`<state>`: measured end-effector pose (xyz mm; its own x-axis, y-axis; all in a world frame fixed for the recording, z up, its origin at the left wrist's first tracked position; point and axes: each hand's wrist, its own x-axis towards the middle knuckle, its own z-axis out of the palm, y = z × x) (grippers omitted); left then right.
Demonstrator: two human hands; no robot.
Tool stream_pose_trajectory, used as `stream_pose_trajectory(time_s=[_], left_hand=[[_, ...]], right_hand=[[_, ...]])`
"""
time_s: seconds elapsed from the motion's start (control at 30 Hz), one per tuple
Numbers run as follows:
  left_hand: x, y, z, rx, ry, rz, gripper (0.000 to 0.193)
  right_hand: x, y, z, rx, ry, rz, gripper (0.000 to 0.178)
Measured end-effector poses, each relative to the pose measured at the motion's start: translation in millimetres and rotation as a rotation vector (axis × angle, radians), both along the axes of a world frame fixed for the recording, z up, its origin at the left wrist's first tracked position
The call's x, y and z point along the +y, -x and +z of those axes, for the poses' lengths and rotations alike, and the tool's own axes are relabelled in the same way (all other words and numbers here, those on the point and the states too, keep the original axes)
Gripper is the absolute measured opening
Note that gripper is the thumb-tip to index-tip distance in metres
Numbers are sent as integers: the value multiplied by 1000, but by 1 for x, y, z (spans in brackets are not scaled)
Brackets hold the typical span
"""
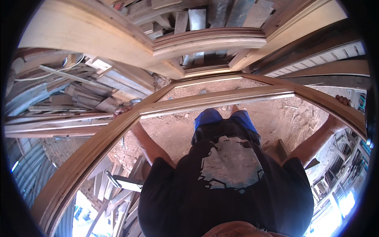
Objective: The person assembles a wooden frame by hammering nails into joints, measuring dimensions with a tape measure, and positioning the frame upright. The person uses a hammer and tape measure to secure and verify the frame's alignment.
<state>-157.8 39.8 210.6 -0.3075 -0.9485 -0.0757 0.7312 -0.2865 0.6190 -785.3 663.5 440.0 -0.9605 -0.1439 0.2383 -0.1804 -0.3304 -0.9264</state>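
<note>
Both hands were wrapped round the side rails of a big wooden frame (221,96), and that was the whole of the grip: my left hand (123,109) closed over the left rail near where the cross rail meets it, my right hand (342,100) closed over the top edge of the right rail, fingers curled across it. Neither hand was spread wide; each held wood. I could not see the palms, so how deep the hold went I cannot tell.

I had the frame held out in front of the body, about waist height, roughly level, its cross rail running across just ahead of the blue shorts (221,118). Below it lay a dirt floor (177,134) with scraps of timber on it.

To carry it well, I judged the hands should stay far apart as they were, so the frame would not swing, and both rails should be kept level, since a tilt would load one wrist. The feet wanted watching too.

Further out stood a second, heavier frame (205,43) leaning ahead, close to the near one's far end. A stack of planks (83,94) lay to the left, with loose offcuts (118,189) at lower left. I thought the far corners might catch on either.
</note>
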Motion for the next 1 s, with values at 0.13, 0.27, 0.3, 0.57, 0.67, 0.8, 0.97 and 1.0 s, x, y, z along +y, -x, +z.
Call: stream_pose_trajectory(time_s=[0.13, 0.27, 0.3, 0.57, 0.67, 0.8, 0.97, 1.0], left_hand=[[8, 25, 19, -57, 168, -88, 56], [15, 34, 27, -37, 100, -58, 54], [14, 34, 25, -64, 108, -46, 53], [-14, 28, -4, -189, -150, 297, 39], [-20, 41, -10, -541, 6, 293, 41], [-38, 55, -11, -771, 47, 259, 57], [-28, 117, -3, -1478, 454, 445, 58], [-43, 116, -8, -1359, 436, 476, 58]], right_hand=[[-30, -10, 10, -70, 115, 53, 48], [-28, -5, 7, -42, 104, 46, 47], [-20, 0, 3, -52, 151, 130, 50], [-58, 9, -2, -77, 236, -127, 44], [-61, 35, -22, 41, 141, -79, 53], [-117, 42, -5, -184, 201, -309, 70], [-114, 59, 4, 112, -78, -139, 75], [-123, 60, 12, 115, -90, -111, 75]])
